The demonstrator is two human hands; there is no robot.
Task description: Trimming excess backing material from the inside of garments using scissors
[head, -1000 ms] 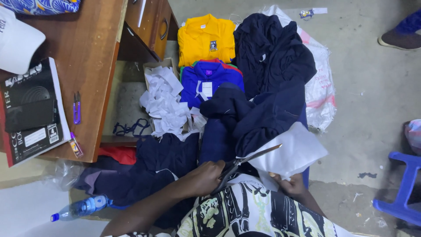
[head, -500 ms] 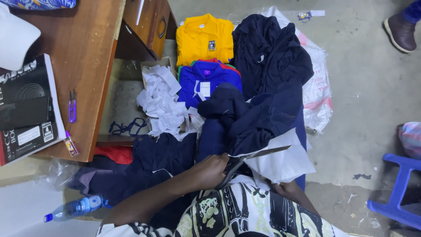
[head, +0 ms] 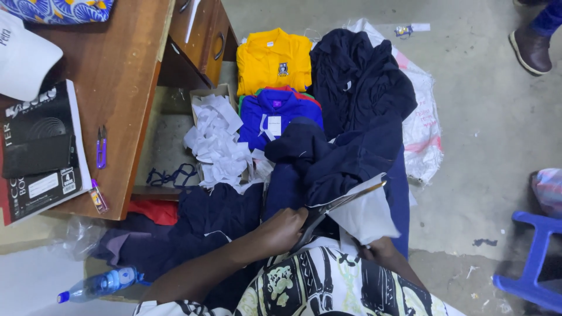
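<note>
From the head view I see my left hand point(head: 280, 229) clenched through the handles of the scissors point(head: 342, 205), fingers wrapped tight around the grips. The blades are parted around the edge of a white sheet point(head: 367, 215), which looks like thin lining or paper. I judge the grip is set that way so the blades can bite along the sheet's upper edge.

My right hand point(head: 379, 253) sits low, just under the sheet, fingers pinching its lower edge. That hold seems meant to keep the sheet taut and raised off the dark cloth point(head: 351, 146) beneath, so only the white layer meets the blades.

The scissors lie above my lap, in front of the patterned shirt point(head: 328, 287). Their long axis runs from the handles at lower left to the tips at upper right, tilted slightly upward, with the points aimed toward the white sack point(head: 427, 134).

A heap of white scraps point(head: 219, 146) rests in a box beside the desk point(head: 117, 88), well apart from both hands. 2 folded shirts, 1 yellow shirt point(head: 273, 61) and 1 blue shirt point(head: 278, 117), lie beyond the dark cloth.
</note>
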